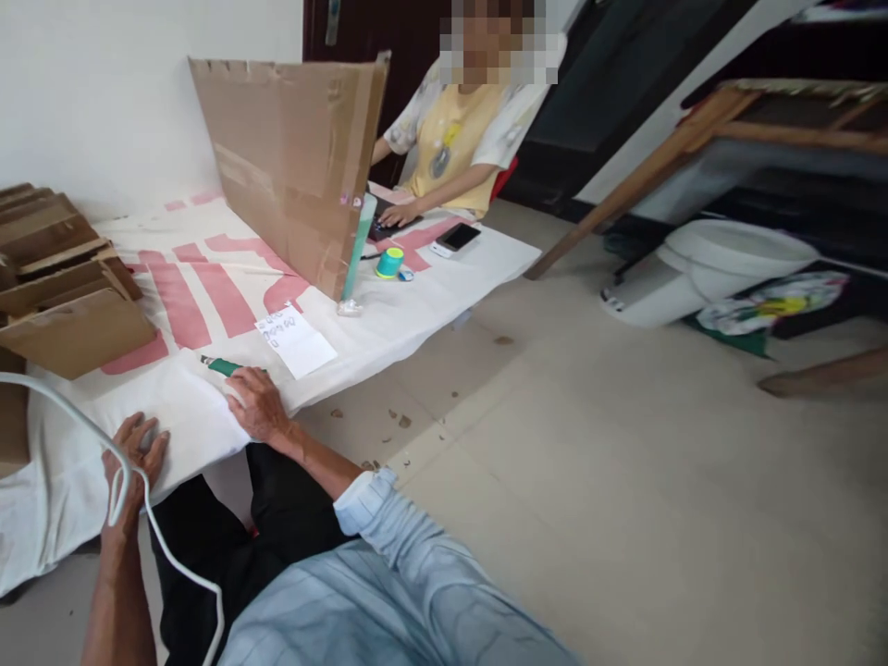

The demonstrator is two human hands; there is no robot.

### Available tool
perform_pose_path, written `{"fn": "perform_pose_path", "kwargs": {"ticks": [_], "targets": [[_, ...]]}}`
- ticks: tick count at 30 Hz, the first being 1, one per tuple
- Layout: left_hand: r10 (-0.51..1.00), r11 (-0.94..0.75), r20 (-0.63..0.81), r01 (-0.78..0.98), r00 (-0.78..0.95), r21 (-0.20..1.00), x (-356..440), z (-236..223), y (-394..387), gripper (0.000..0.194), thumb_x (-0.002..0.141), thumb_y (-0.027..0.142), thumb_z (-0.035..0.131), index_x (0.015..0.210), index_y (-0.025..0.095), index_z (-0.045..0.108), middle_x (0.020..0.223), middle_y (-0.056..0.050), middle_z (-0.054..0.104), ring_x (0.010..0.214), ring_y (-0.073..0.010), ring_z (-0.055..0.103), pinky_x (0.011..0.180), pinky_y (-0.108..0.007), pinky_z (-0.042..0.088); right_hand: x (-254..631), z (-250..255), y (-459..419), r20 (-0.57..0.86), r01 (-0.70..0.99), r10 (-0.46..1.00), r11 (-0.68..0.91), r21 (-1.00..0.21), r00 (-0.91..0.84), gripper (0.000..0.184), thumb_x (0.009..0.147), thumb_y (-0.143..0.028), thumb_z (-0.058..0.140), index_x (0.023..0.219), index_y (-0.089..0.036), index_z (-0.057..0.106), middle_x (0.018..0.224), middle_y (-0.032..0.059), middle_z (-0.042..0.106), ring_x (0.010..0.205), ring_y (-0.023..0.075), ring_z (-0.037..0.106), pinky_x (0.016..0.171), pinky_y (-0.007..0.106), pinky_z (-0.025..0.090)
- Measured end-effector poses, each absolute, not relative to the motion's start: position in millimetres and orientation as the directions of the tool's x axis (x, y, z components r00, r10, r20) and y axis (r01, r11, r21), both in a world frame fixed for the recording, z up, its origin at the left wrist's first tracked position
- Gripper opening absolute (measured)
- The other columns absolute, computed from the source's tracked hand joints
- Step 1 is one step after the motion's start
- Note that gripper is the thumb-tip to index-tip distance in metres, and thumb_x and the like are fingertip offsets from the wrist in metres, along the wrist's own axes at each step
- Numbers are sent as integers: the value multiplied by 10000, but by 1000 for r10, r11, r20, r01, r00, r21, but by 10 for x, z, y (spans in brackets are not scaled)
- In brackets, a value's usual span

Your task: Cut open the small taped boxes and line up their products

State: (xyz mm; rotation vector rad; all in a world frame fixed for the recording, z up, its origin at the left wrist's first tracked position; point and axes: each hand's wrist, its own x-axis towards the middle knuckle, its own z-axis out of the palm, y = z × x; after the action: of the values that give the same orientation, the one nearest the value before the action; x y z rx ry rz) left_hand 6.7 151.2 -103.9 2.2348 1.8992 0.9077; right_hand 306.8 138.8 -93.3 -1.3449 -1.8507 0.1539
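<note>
My right hand (258,404) rests at the near edge of the cloth-covered table (191,407), its fingers curled over the rear of a green utility knife (222,366). The knife's metal tip points left, away from the hand. Off to the left, my left hand (141,451) lies on the cloth with its fingers apart and nothing in them. A white cable (83,418) crosses in front of that hand. Just beyond my right hand is a sheet of white paper (305,347) with small drawn marks.
Folded cardboard pieces (76,324) are stacked at the left. A large cardboard panel (291,157) stands upright on the table. Behind it sits a person (450,139) with a hand on a dark device. A phone (458,237), a teal-yellow roll (389,264) and a white bucket (708,268) are to the right.
</note>
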Motion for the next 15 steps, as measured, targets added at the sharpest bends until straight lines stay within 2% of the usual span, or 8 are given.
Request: {"fn": "perform_pose_path", "kwargs": {"ticks": [4,10,13,15], "targets": [[916,-248,396,874,71,418,122,-988,1526,413,884,576,643,1098,256,790,1403,-112,727,1333,-395,668,1234,-619,468,2858,-965,916,654,633,747,565,-529,-120,194,1034,-232,619,1180,-182,738,1210,131,704,1141,249,628,1038,405,526],[903,-274,429,801,23,533,256,-839,1465,396,797,509,723,1052,212,790,1289,-131,758,1209,-377,718,1141,-577,568,2681,-1108,202,663,506,695,692,-515,-277,108,1015,-265,662,1082,-215,731,1086,82,744,1022,212,668,929,356,588],[900,-233,428,746,-76,623,303,-797,1298,386,816,494,747,1095,232,789,1232,-106,774,1198,-351,726,1143,-540,573,2726,-1170,75,680,493,683,703,-513,-267,110,1026,-261,641,1032,-206,736,1034,72,757,939,197,673,877,338,602],[900,-166,398,705,-177,689,273,-787,1117,419,827,521,769,1144,247,789,1223,-87,780,1102,-311,750,1068,-502,617,2810,-1167,99,682,498,693,687,-529,-231,129,1038,-236,614,1026,-202,739,1013,73,759,926,193,676,878,337,603]]}}
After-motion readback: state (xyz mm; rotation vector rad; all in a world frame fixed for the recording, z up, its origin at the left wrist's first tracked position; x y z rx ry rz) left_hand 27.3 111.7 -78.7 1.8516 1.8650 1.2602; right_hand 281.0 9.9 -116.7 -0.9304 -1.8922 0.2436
